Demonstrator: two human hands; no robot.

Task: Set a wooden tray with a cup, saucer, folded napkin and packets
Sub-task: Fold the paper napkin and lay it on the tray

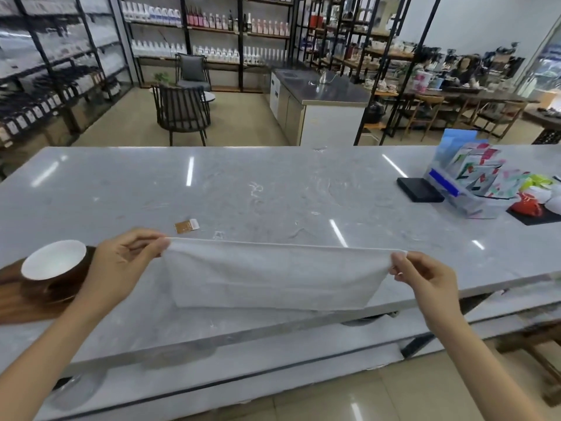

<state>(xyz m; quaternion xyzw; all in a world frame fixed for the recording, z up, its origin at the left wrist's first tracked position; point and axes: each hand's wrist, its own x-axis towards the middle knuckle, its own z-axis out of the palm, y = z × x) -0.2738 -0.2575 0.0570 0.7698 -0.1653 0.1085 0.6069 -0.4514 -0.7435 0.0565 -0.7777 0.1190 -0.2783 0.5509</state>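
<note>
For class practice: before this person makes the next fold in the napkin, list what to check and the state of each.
1. Left hand pinching a top corner of the napkin: ok.
2. Right hand pinching the other corner: ok.
3. Top edge pulled straight: ok.
4. Napkin already folded small enough for the tray: not ok, spread wide.
5. Cup on the tray: ok; a saucer under it: cannot tell.
6. Packet on the tray: not ok, lying on the counter.

A shop. Tall black metal shelves of bottles (209, 22) line the walls far beyond the hands. Dark slatted chairs (181, 109) stand before them.
</note>
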